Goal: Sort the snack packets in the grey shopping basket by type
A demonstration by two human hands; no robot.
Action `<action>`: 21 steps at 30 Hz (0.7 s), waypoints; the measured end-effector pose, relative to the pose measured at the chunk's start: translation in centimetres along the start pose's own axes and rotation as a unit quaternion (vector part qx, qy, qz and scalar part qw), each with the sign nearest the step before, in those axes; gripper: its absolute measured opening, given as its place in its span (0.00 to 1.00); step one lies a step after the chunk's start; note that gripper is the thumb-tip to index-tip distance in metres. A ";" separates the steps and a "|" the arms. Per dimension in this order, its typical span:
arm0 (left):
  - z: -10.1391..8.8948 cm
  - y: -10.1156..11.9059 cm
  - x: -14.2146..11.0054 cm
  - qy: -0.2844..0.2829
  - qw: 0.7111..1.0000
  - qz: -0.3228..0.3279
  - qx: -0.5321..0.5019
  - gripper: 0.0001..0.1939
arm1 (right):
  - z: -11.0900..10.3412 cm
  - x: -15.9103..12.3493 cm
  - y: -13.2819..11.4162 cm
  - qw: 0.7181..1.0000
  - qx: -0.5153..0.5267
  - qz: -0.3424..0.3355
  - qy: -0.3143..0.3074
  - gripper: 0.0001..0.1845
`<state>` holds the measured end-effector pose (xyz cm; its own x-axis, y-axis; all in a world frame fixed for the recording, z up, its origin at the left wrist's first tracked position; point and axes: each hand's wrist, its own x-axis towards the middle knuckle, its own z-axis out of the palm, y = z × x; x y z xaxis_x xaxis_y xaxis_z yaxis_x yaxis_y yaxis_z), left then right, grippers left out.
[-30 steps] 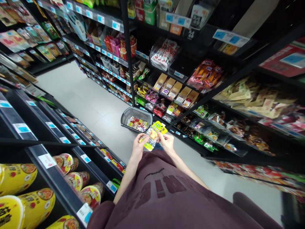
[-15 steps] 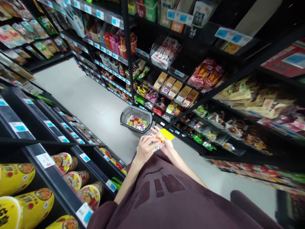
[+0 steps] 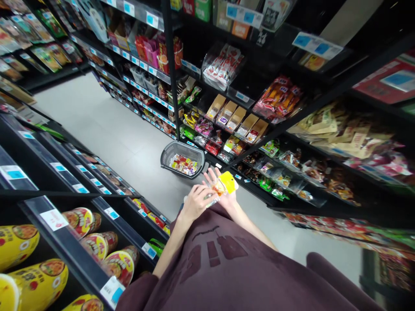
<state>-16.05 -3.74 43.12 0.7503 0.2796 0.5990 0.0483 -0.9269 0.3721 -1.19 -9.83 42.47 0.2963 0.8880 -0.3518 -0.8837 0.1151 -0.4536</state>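
Between my hands, in front of my body, is a small clear snack packet with a bright yellow header and orange-red contents. My left hand is closed on its lower left end, fingers bent over the wrapper. Palm up, my right hand holds the packet from beneath; its fingers stretch out past the wrapper and its thumb is hidden. Just beyond the hands, a grey shopping basket stands on the floor with several colourful packets inside.
Shelves of snack packets rise ahead and to the right. Open cardboard boxes line one shelf. Close on my left, a shelf edge fronts yellow noodle tubs. Pale aisle floor runs away to the upper left.
The packet's yellow header has tilted, so its rounded end shows more. My right fingers have spread a little wider. The whole view has shifted slightly, moving the basket a bit left.
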 end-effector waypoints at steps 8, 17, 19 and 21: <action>0.8 0.2 -0.5 0.002 0.999 -0.014 -0.039 0.13 | -0.2 0.7 0.2 1.000 -0.003 0.030 0.008 0.21; 2.2 0.1 -1.2 0.221 0.745 -0.529 -0.341 0.13 | -0.6 2.6 0.7 0.988 -0.098 0.113 0.033 0.15; 2.5 -0.2 -1.1 0.272 0.639 -0.576 -0.431 0.16 | -0.7 3.1 1.0 0.985 -0.112 0.129 0.022 0.16; 2.8 -0.5 -1.0 0.318 0.551 -0.591 -0.497 0.17 | -0.9 3.5 1.3 0.983 -0.120 0.139 0.017 0.16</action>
<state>-14.96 -4.28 40.32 0.1851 0.8644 -0.4674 -0.3663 0.5021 0.7834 -0.99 -6.99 39.95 0.0710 0.8547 -0.5143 -0.8221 -0.2418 -0.5154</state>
